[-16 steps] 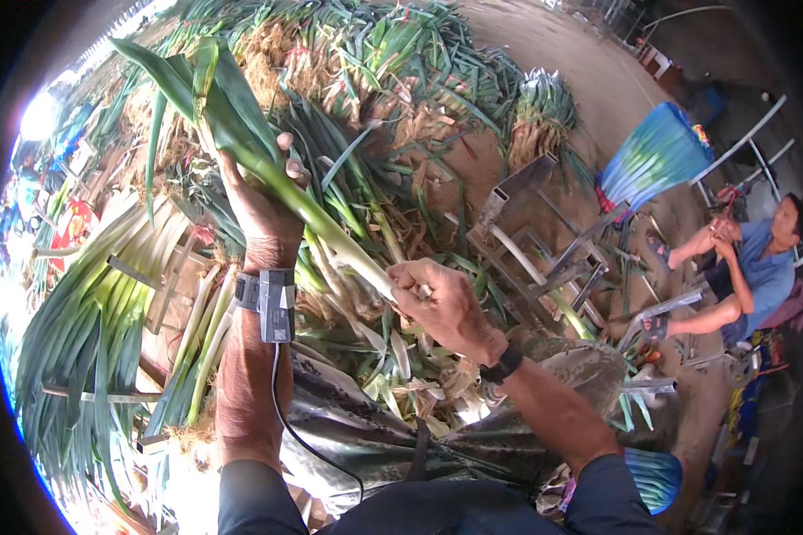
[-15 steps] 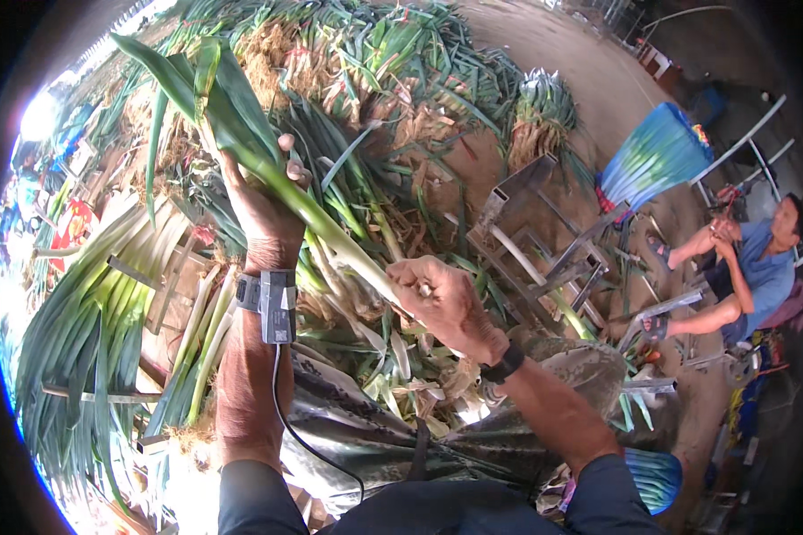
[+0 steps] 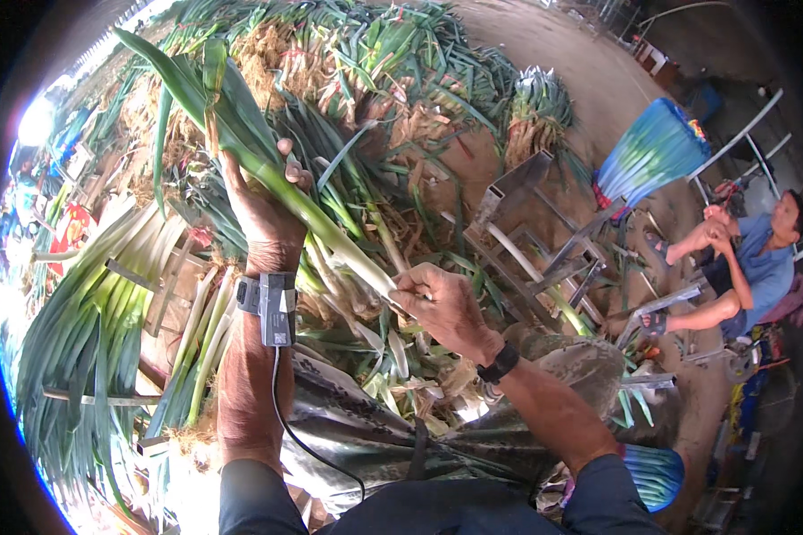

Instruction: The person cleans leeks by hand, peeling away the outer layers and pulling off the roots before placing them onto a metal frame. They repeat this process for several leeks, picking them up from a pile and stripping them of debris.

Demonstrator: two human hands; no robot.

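Note:
A long green onion point(image 3: 324, 229) slants across the middle, its broad leaves at the upper left and its white end at the lower right. My left hand point(image 3: 268, 201) is wrapped round its green stalk from beneath. At the white root end my right hand point(image 3: 446, 308) is closed, thumb and fingers pinching the tip. To the left, a heap of cleaned green onions point(image 3: 107, 312) lies across a metal rack. Loose uncleaned green onions point(image 3: 366, 196) with roots lie beyond my hands, and peeled scraps point(image 3: 428, 392) lie below my right hand.
Metal frames point(image 3: 544, 241) stand right of centre. A wrapped onion bundle point(image 3: 651, 147) leans at the right, near a seated person in a blue shirt point(image 3: 758, 259). Tied onion bundles point(image 3: 384, 53) pile up at the far side. A dark sheet point(image 3: 357, 428) covers my lap.
My right hand has shifted very slightly along the white end, with its fingers drawn closer together on the tip. My left hand keeps its hold, nearly still.

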